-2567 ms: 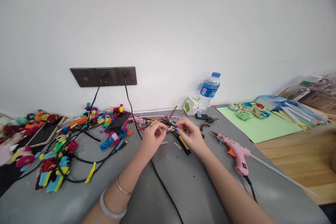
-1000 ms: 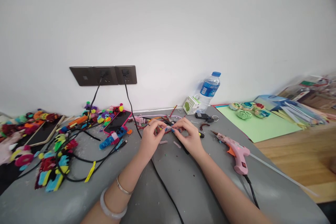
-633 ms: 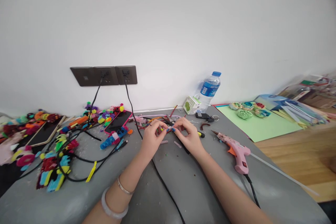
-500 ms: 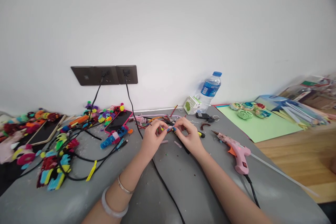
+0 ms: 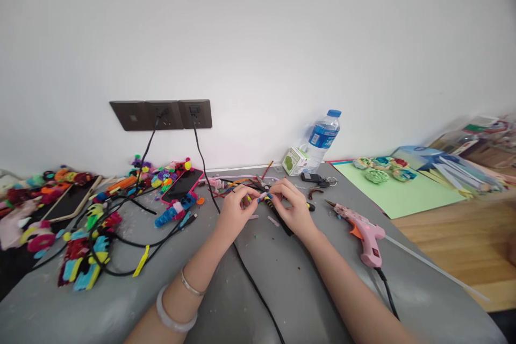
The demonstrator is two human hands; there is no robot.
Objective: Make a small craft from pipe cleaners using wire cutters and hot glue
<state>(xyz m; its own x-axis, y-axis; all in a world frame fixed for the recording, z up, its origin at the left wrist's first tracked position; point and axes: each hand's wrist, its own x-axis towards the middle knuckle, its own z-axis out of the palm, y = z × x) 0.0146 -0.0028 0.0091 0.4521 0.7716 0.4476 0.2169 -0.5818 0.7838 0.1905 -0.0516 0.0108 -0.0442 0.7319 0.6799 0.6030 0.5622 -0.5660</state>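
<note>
Hardly shifted since a moment ago, left hand (image 5: 235, 210) and right hand (image 5: 293, 208) both pinch a small pink piece (image 5: 263, 194), fingers closed; pink glue gun (image 5: 364, 231) lies right.

Table cover (image 5: 282, 285): matt grey, cloth-like, flecked with pale residue.
Glue gun (image 5: 366, 232): smooth pink plastic with a slight sheen.
Tool (image 5: 283, 222): black-and-yellow plastic handle.
Bottle (image 5: 321, 140): clear, glossy plastic.
Green sheet (image 5: 403, 196): matt paper.
Wooden surface (image 5: 463, 247): satin finish.
Figures (image 5: 80, 266): fuzzy pile.
Pale bangle (image 5: 171, 320): smooth and glossy.
Thin bangle (image 5: 189, 289): metal.
Pink stick (image 5: 263, 194), pinched by the left hand (image 5: 234, 212) and right hand (image 5: 292, 207): too small to tell the finish.
</note>
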